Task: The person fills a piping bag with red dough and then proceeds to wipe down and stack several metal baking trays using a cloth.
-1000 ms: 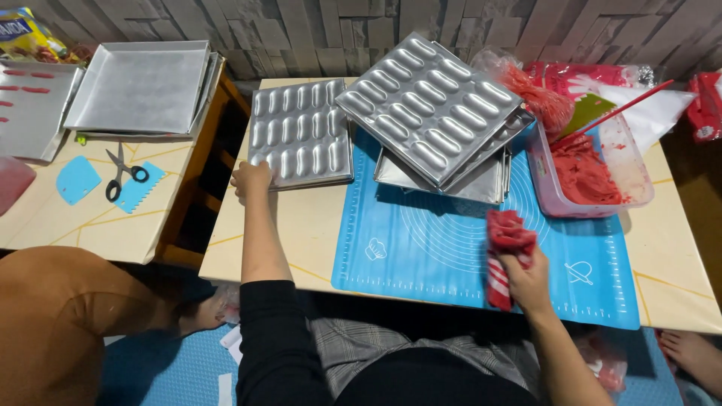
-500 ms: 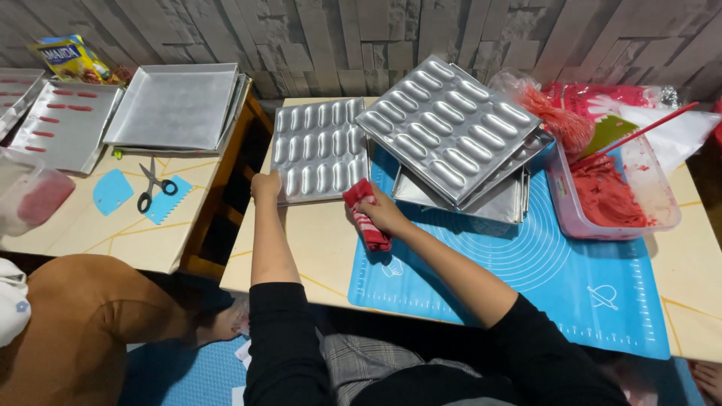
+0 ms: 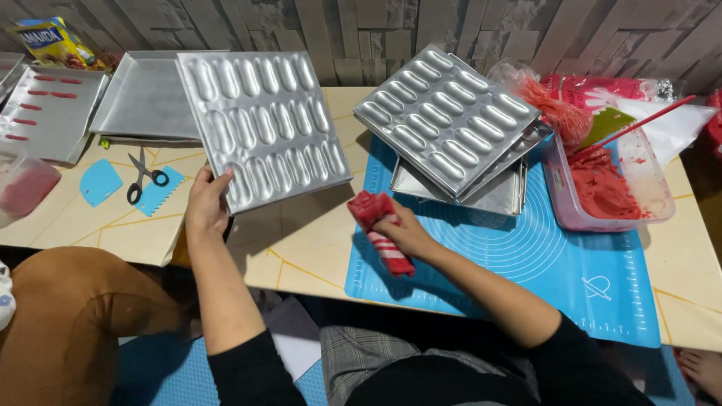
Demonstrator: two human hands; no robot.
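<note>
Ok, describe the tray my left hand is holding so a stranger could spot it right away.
Start at the blue mat, then look left past its edge. The left hand tilts up a silver mould tray with rows of oblong wells. Unlike the similar trays stacked on the mat, it is lifted off the table.

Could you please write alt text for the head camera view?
The left hand lifts a metal mould tray with oblong cavities, tilted above a table, while the right hand grips a red piping bag over a blue mat.
</note>
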